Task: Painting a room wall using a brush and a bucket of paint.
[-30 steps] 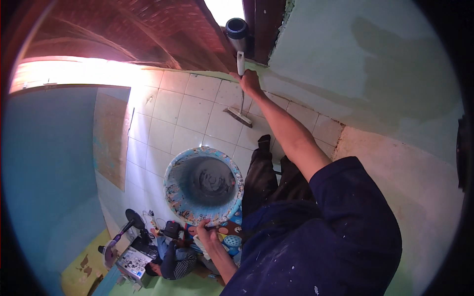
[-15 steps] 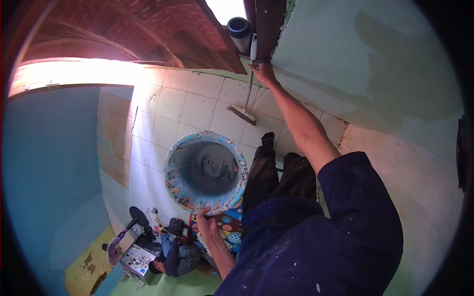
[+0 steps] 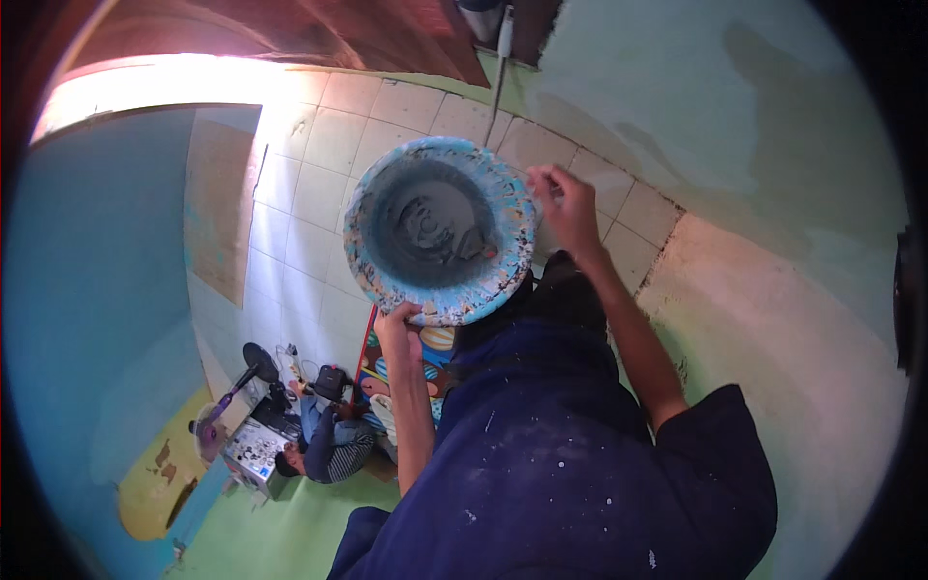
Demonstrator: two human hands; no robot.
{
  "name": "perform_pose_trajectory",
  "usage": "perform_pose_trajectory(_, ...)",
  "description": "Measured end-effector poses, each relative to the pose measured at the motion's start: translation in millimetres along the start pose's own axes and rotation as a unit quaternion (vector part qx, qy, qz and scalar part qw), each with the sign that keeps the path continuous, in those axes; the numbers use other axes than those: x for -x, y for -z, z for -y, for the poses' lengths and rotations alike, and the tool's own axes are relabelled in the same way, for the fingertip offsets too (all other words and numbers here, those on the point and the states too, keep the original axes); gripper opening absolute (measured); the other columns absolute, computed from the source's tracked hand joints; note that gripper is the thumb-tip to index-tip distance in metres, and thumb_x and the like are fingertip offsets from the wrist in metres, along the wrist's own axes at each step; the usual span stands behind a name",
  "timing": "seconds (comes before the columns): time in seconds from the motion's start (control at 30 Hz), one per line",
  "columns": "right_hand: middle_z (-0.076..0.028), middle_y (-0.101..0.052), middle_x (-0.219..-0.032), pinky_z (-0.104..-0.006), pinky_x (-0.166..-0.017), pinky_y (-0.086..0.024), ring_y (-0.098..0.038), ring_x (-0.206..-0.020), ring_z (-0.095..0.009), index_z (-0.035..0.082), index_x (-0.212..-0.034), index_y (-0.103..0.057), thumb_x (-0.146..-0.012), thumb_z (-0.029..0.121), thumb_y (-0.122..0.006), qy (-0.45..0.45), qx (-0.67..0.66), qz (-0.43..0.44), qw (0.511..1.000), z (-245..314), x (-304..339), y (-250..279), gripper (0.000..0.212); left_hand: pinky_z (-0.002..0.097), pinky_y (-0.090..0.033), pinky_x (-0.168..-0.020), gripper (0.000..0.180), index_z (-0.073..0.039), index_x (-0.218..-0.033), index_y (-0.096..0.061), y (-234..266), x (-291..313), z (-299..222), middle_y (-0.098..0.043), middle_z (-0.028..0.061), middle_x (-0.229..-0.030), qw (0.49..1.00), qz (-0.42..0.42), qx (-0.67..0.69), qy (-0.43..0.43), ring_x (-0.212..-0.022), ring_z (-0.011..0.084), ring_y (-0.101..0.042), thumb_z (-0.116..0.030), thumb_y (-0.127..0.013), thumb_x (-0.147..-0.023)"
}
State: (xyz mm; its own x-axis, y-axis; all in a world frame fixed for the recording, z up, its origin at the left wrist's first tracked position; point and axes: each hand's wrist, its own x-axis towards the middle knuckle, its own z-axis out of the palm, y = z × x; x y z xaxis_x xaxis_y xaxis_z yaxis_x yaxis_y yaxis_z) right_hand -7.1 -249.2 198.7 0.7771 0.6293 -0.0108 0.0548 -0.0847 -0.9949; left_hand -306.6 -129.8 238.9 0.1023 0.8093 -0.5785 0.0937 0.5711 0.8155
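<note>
Blue bucket (image 3: 509,224) being held, I think: left hand (image 3: 394,327) grips its rim (image 3: 459,311); right hand (image 3: 568,208), loosely curled close by, should grab on.

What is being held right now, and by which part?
The left hand holds the bucket by its rim, at the near side. The right hand is beside the rim, with no clear hold.
</note>
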Motion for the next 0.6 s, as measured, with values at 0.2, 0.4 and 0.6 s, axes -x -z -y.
perform_pose_trajectory(0.2, -0.015, -0.068, -0.084, -0.0383, -0.072, -0.053, -0.066, -0.078, -0.032, 0.001, -0.092, -0.065, -0.083, 0.012, -0.062, 0.093, 0.186, 0.137, 0.969, 2, 37, -33, 0.015, 0.026, -0.046, -0.057, 0.04, 0.004, -0.101, -0.056, -55, 24, -46, -0.062, 0.0075, -0.083, 0.994, 0.047, -0.093, -0.02, -0.066, 0.0159, -0.059, 0.01, -0.059, -0.061)
perform_pose_trajectory(0.4, -0.016, -0.063, -0.087, -0.0446, -0.074, -0.051, -0.063, -0.083, -0.033, 0.005, -0.086, -0.067, -0.076, 0.009, -0.058, 0.101, 0.398, 0.202, 0.889, -48, 33, -54, 0.014, 0.0275, -0.047, -0.063, 0.041, 0.006, -0.1, -0.057, -99, 36, -91, -0.062, 0.0078, -0.084, 0.971, 0.175, -0.162, -0.022, -0.07, 0.0164, -0.059, 0.009, -0.058, -0.06)
perform_pose_trajectory(0.6, -0.015, -0.063, -0.091, -0.0462, -0.074, -0.05, -0.063, -0.085, -0.031, 0.006, -0.089, -0.066, -0.079, 0.011, -0.054, 0.012, 0.464, 0.135, 0.875, -33, 40, -55, 0.017, 0.0264, -0.044, -0.072, 0.042, 0.007, -0.099, -0.058, -122, 35, -118, -0.062, 0.0064, -0.085, 0.942, 0.28, -0.186, -0.024, -0.075, 0.0155, -0.057, 0.009, -0.058, -0.058)
